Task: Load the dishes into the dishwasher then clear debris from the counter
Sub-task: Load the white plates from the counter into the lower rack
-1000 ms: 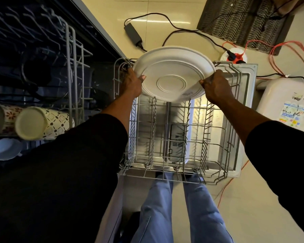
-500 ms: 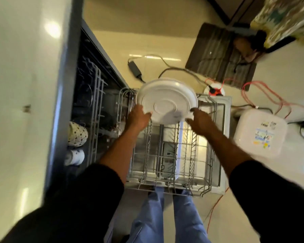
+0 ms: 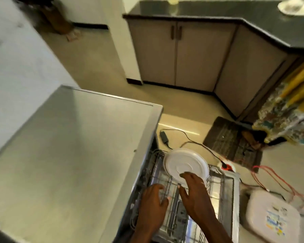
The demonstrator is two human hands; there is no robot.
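One white plate (image 3: 184,163) is set tilted on edge at the far end of the dishwasher's lower rack (image 3: 225,186), so loading is judged begun, not finished. The right hand (image 3: 196,190) is spread open, fingertips against the plate's lower face. The left hand (image 3: 153,199) is held apart beside it over the wires, fingers loose, nothing gripped. Another dish (image 3: 295,6) is seen on the dark table (image 3: 235,20) across the room (any debris cannot be made out). Cables (image 3: 197,144) and a mat (image 3: 225,141) lie on the pale floor (image 3: 98,67).
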